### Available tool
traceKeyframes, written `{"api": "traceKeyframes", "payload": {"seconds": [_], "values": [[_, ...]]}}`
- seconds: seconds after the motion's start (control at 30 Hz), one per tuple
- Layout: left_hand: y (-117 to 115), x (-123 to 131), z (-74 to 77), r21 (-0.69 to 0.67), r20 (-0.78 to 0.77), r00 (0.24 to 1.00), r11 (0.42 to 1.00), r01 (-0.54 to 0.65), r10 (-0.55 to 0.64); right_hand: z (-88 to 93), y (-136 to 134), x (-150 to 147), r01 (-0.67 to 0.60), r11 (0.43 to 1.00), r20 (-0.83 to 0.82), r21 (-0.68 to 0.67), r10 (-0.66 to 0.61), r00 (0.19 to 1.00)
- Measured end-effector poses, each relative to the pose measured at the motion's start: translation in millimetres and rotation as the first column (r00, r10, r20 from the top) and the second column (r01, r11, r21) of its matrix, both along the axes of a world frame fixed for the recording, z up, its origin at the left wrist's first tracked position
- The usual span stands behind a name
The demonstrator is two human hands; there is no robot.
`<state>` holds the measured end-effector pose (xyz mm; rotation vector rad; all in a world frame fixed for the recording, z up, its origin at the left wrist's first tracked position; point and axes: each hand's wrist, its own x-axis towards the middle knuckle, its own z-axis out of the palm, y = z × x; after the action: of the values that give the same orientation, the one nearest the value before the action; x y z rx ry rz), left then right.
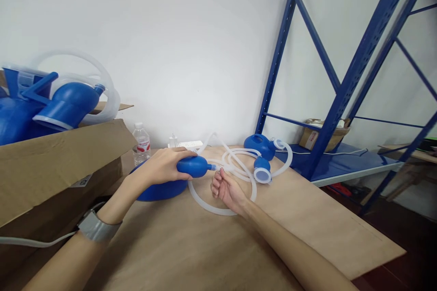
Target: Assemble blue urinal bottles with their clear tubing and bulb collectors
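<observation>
My left hand point(163, 166) is wrapped round a blue rubber squeeze bulb point(193, 166), held over a blue plastic container point(160, 190) on the brown table point(211, 241). My right hand point(226, 188), palm up with fingers curled, pinches the translucent white tube point(218, 209) close to the bulb's nozzle. The tube loops across the table toward a second blue container with a blue cup-shaped end piece point(262, 169).
A cardboard box point(58, 168) at the left holds more blue containers point(64, 104) and coiled tubing. A water bottle point(141, 143), a small bottle and a white power strip point(186, 144) stand by the wall. Blue metal shelving point(341, 95) stands at the right.
</observation>
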<state>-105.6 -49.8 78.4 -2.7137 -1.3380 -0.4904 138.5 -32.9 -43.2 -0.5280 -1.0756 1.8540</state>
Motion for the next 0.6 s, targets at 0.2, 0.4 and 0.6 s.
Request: {"api": "traceKeyframes", "payload": {"seconds": [0.2, 0.4, 0.6], "values": [[-3, 3, 1.5, 0.032, -0.003, 0.999, 0.999, 0.034, -0.034, 11.2, -11, -3, -0.044, 0.998, 0.026, 0.046, 0.043, 0.999], [-11, 10, 2.8, 0.11, -0.051, 0.998, 0.994, 0.029, -0.024, 12.0, -5, 2, -0.032, 0.994, 0.135, 0.105, 0.017, 0.991], [-5, 6, 3.1, -0.013, 0.137, 0.99, 1.0, 0.025, -0.023, 12.3, 2, 14, -0.068, 0.963, 0.252, 0.259, 0.0, 0.968]]}}
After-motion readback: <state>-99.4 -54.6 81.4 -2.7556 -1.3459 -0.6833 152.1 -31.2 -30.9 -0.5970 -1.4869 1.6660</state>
